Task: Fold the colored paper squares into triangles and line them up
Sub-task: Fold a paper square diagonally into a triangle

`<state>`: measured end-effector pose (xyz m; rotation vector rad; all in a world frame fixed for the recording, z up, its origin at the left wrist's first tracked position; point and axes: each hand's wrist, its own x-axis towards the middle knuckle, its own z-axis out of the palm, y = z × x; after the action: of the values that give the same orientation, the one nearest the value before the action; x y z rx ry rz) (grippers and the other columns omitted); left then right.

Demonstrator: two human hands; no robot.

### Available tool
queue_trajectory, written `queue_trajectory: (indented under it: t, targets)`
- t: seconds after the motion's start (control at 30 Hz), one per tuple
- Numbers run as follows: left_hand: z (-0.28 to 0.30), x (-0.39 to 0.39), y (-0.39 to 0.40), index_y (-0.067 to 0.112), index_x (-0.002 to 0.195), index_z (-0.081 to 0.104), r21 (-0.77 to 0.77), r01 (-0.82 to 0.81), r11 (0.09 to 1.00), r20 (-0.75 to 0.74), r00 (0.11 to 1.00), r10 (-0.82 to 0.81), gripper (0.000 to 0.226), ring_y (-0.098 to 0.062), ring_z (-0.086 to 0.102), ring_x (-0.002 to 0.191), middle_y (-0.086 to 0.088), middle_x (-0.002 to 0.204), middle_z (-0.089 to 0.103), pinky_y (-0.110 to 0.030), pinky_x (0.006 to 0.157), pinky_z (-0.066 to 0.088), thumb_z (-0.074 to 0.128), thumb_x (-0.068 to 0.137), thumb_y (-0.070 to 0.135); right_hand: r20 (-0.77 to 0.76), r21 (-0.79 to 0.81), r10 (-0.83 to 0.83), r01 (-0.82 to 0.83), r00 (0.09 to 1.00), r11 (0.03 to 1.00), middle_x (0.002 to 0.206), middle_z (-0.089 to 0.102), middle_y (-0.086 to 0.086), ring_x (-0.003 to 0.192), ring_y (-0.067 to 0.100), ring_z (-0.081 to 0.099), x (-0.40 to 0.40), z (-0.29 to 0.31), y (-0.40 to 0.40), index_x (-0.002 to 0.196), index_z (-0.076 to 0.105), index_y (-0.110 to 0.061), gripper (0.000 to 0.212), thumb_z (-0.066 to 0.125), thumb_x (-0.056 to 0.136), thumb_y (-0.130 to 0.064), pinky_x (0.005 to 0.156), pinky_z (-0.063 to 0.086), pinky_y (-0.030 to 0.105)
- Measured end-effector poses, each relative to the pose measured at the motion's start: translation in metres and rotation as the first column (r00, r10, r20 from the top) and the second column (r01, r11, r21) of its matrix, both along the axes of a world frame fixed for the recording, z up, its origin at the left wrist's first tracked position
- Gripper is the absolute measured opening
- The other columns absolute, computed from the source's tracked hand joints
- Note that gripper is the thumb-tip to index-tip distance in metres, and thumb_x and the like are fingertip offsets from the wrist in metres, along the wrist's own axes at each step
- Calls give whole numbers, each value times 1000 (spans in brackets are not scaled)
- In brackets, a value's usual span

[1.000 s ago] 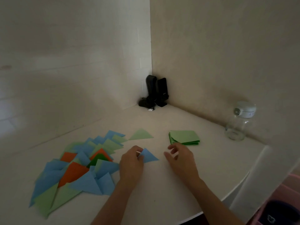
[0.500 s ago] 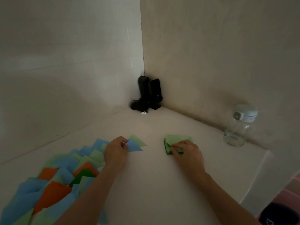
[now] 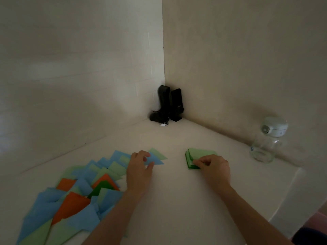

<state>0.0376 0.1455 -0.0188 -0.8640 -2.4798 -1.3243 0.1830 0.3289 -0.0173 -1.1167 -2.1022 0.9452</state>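
Note:
A spread of folded paper triangles in blue, light green, orange and dark green covers the left of the white table. At its far end my left hand pinches a blue triangle that lies over a light green triangle. To the right sits a small stack of green paper squares. My right hand rests on the stack's near edge, fingers curled and pinching the top sheets.
Two black speakers with a cable stand in the wall corner. A clear glass jar with a pale lid stands at the right by the wall. The table's rounded edge runs along the lower right.
My left hand carried the blue triangle to the far end of the row and set it over the light green one. My right hand reached forward onto the green stack.

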Motion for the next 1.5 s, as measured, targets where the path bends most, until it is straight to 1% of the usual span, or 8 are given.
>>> queue_trajectory:
  t: [0.27, 0.43, 0.67, 0.8, 0.9, 1.0, 1.3, 1.5]
  targets:
    - [-16, 47, -22, 30, 89, 55, -42, 189, 981, 26, 982, -188, 23, -1, 52, 75, 10, 90, 54, -11, 66, 38, 68, 81, 13, -217, 225, 27, 23, 976, 974, 84, 68, -11, 78, 9, 62, 28, 23, -17, 74, 73, -25, 9, 78, 74, -32, 69, 47, 26]
    - [-18, 70, -34, 35, 105, 50, -34, 248, 968, -52, 967, -250, 34, -2, 49, 90, 16, 100, 48, -12, 74, 41, 66, 82, 16, -95, 441, 216, -154, 972, 884, 81, 62, -14, 77, 7, 58, 31, 11, -58, 71, 72, -27, 10, 79, 72, -33, 72, 46, 24]
    - [-29, 76, -49, 26, 109, 56, -74, 282, 957, -159, 944, -291, 28, -10, 44, 99, 10, 108, 45, -21, 82, 41, 62, 82, 24, 94, 421, 320, -329, 943, 845, 76, 60, -14, 71, 10, 56, 26, -23, -92, 69, 70, -28, 12, 74, 70, -40, 65, 44, 25]
    - [-32, 77, -49, 22, 94, 64, -91, 252, 963, -219, 939, -266, 13, -8, 41, 92, 7, 100, 46, -17, 76, 36, 61, 82, 26, 101, 392, 342, -353, 934, 850, 74, 62, -13, 71, 11, 56, 27, -29, -97, 70, 70, -28, 27, 58, 71, -52, 66, 46, 29]
    - [-34, 75, -47, 21, 88, 66, -108, 243, 964, -203, 944, -261, 21, -8, 41, 89, 8, 95, 49, -18, 73, 38, 55, 86, 39, 94, 386, 378, -383, 921, 839, 77, 63, -12, 74, 11, 56, 28, -30, -95, 73, 71, -27, 41, 46, 73, -60, 68, 47, 29]
    - [-31, 73, -44, 22, 84, 67, -88, 243, 966, -139, 957, -254, 5, -9, 43, 87, 10, 90, 51, -16, 75, 35, 67, 84, 27, 80, 362, 404, -404, 911, 840, 79, 64, -9, 74, 12, 57, 27, -30, -93, 75, 72, -24, 47, 43, 75, -61, 70, 49, 31]
    - [-22, 67, -38, 27, 72, 70, -88, 172, 981, 36, 985, -169, 6, -9, 52, 83, 15, 78, 53, -10, 73, 31, 75, 76, 27, 67, 339, 342, -344, 937, 876, 69, 53, -14, 67, 8, 54, 25, -26, -96, 64, 54, -31, 23, 63, 76, -49, 63, 46, 26]
    - [-19, 71, -36, 43, 64, 52, -114, 157, 981, 70, 986, -150, 27, -8, 51, 86, 15, 78, 52, -12, 72, 32, 73, 75, 32, 49, 359, 309, -305, 950, 882, 69, 52, -13, 66, 8, 53, 26, -29, -100, 65, 49, -33, 25, 70, 75, -42, 62, 45, 25]
